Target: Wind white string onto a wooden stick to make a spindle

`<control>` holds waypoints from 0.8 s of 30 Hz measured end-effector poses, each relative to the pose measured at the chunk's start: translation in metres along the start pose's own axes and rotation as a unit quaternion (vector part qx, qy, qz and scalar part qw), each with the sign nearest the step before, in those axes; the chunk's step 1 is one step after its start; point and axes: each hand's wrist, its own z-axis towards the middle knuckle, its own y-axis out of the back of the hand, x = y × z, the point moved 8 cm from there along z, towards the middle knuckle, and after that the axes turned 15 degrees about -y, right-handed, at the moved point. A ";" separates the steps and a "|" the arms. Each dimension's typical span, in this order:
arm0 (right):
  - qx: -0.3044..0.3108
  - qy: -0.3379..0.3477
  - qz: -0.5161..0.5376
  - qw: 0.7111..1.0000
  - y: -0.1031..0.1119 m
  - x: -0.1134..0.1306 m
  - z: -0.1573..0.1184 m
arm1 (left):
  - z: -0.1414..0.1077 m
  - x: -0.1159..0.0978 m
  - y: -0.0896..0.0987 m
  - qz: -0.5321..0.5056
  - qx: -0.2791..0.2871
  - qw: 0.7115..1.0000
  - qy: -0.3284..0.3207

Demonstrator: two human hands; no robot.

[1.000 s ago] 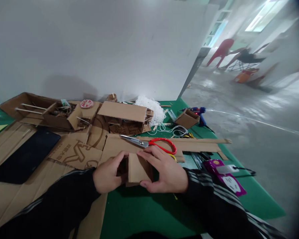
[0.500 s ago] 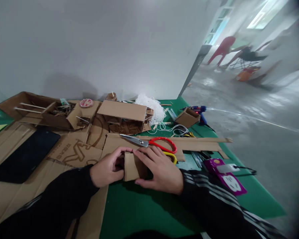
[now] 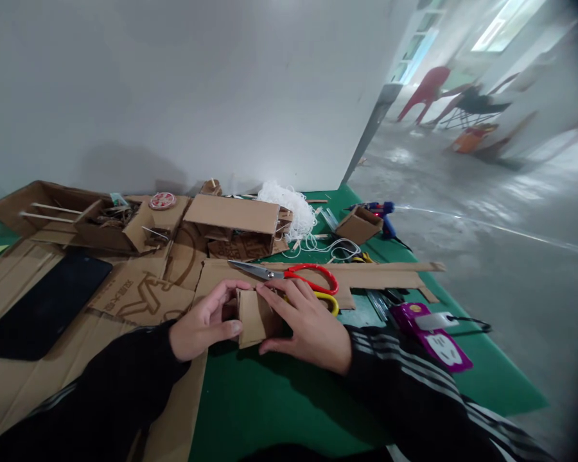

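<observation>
1. Head view: flat brown cardboard sheet with dark printed characters (image 3: 142, 298) lies left; print not reliably legible.
2. Left hand (image 3: 202, 327) grips the left side of the small box-shaped brown cardboard piece (image 3: 253, 319).
3. Cardboard piece: held between both hands; plain flat front panel, shadowed right side.
4. Bare green tabletop (image 3: 274, 407) leaves open room toward the operator.
5. Right hand (image 3: 313, 327) grips the piece's right side.
6. Purple flat object with white label (image 3: 442, 348), marks unreadable, lies near the right table edge.

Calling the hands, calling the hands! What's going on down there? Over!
Left hand and right hand: both on small cardboard box. Scissors close behind box, yellow handle partly hidden by right hand. Over.
</observation>
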 end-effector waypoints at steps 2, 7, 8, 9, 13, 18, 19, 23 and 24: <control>-0.002 -0.012 0.010 1.000 0.001 -0.001 0.000 | 0.000 -0.001 0.002 0.010 -0.010 1.000 -0.004; -0.036 -0.056 0.081 0.995 0.007 -0.005 -0.001 | -0.004 -0.001 0.009 -0.001 -0.061 0.998 -0.001; -0.037 -0.072 0.099 0.992 0.007 -0.007 -0.001 | -0.006 0.000 0.009 -0.006 -0.072 0.997 0.000; -0.035 -0.090 0.116 0.989 0.007 -0.009 -0.001 | -0.007 -0.001 0.009 -0.012 -0.081 0.997 -0.002; 0.002 -0.135 0.171 0.976 0.000 -0.011 -0.001 | -0.006 -0.009 0.008 -0.003 -0.100 0.994 -0.047; 0.028 -0.156 0.214 0.964 -0.006 -0.013 -0.002 | -0.004 -0.024 0.003 0.077 -0.099 0.985 -0.121; 0.027 -0.158 0.219 0.962 -0.007 -0.012 -0.003 | -0.004 -0.025 0.001 0.087 -0.089 0.984 -0.126; 0.024 -0.145 0.254 0.956 -0.004 -0.007 -0.003 | -0.006 -0.024 -0.011 0.130 -0.055 0.982 -0.128; 0.028 -0.135 0.267 0.954 -0.003 -0.005 -0.003 | -0.006 -0.023 -0.012 0.137 -0.059 0.980 -0.129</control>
